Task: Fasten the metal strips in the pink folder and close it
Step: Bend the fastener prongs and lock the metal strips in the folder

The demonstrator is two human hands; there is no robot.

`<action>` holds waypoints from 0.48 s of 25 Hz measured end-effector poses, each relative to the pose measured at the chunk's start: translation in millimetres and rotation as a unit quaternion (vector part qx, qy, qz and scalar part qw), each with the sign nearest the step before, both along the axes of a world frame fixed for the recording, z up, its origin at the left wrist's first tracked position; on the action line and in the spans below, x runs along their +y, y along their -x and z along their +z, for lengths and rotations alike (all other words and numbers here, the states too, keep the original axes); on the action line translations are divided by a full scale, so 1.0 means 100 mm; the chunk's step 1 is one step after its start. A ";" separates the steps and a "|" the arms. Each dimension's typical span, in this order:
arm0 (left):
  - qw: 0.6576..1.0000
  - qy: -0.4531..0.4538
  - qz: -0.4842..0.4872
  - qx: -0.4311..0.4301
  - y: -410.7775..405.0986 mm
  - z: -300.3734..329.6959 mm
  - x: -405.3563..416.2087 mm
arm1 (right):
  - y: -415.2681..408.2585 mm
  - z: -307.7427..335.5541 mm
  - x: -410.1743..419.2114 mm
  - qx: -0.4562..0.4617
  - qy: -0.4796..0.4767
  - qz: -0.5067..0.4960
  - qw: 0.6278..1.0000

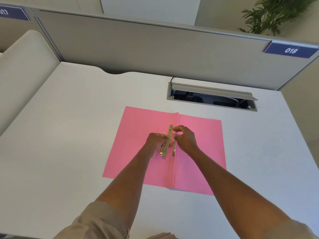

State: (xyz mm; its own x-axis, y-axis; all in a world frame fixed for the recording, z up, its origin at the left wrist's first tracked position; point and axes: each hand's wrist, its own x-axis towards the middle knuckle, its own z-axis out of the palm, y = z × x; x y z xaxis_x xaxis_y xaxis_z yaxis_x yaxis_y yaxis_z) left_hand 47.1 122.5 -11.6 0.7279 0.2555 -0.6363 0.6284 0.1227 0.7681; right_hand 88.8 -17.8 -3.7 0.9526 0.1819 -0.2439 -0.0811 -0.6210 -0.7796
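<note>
Both forearms reach forward and converge over the middle of the pink folder [198, 152]. The left hand [156, 141] curls knuckles up, fingers pinched beside the fold; the right hand [185, 138] arches opposite it, thumb and forefinger pinched together, wrists bare.

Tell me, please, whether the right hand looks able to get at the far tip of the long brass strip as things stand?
Probably yes. The right hand sits beside the brass strip, fingertips already near its upper part, and the far tip stands uncovered above the open pink folder.
</note>
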 end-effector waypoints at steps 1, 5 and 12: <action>1.000 0.002 0.002 -0.001 -0.01 0.00 0.00 | 0.07 -0.01 -0.03 -0.008 -0.003 -0.001 1.000; 1.000 0.021 0.018 0.003 -0.03 0.03 0.00 | 0.45 -0.06 -0.25 -0.047 -0.012 0.049 0.998; 0.999 0.016 0.021 0.028 -0.05 0.09 -0.02 | 0.72 -0.08 -0.36 -0.060 -0.025 0.108 0.992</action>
State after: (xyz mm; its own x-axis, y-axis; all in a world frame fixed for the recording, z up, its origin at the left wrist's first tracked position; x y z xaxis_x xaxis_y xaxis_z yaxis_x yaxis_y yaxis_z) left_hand 51.7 120.9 -2.7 0.6802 0.2644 -0.6837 0.6634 0.1746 0.7276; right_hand 16.7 -53.8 -11.6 0.9117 0.3941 -0.1160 0.1453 -0.5735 -0.8062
